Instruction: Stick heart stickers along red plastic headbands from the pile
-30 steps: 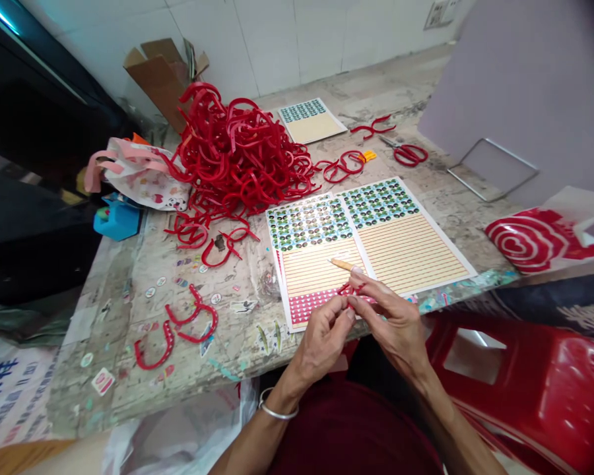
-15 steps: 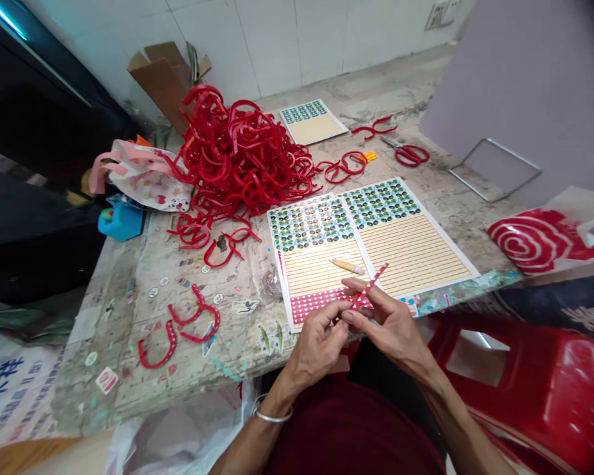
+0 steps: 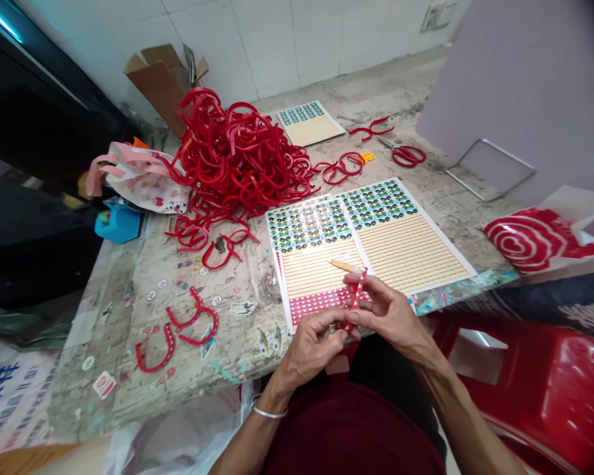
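A red headband (image 3: 359, 289) with a white-patterned strip along it is held between both hands, just over the near edge of the sticker sheets. My left hand (image 3: 313, 344) pinches its lower end with closed fingers. Higher up, my right hand (image 3: 389, 315) grips the band between thumb and fingers. The fingers hide part of the band. Under and beyond my hands lie the left sticker sheet (image 3: 321, 264), with red patterned strips at its near end, and the right sticker sheet (image 3: 410, 244). A wooden-handled craft knife (image 3: 341, 264) rests on the left sheet.
A big heap of red headbands (image 3: 242, 155) fills the back left of the worn table (image 3: 247, 290). Patterned headbands (image 3: 156, 353) lie at front left. Red-handled scissors (image 3: 406, 156) and another sticker sheet (image 3: 311, 125) are at the back. A red stool (image 3: 529, 369) stands at right.
The band's upper end has swung left and toward me, so it now stands steeper and looks more curved. My right fingers have shifted along it, while my left hand has dropped slightly.
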`<state>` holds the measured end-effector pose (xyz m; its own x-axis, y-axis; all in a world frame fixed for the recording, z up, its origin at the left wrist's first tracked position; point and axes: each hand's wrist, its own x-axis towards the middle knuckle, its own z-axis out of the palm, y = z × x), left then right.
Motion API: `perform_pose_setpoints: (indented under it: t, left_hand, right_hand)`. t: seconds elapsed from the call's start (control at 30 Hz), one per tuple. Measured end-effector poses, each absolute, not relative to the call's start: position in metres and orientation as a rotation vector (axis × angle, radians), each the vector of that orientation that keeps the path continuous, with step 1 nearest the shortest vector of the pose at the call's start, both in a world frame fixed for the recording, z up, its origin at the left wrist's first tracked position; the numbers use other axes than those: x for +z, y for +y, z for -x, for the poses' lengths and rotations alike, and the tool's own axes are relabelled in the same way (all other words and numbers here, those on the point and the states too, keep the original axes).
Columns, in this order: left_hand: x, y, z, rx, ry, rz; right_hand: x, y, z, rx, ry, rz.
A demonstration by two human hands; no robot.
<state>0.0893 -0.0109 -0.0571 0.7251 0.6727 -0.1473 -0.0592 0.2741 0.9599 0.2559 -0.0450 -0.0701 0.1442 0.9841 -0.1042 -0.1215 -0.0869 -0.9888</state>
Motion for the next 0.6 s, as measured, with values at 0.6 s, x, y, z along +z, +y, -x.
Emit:
perform_pose_setpoints:
  t: [0.6]
  left_hand:
    - [-0.070,-0.018,-0.085,0.635,0.655,-1.376]
  right_hand:
    - [-0.054,-0.040,-0.248,1.187,-0.863,1.149]
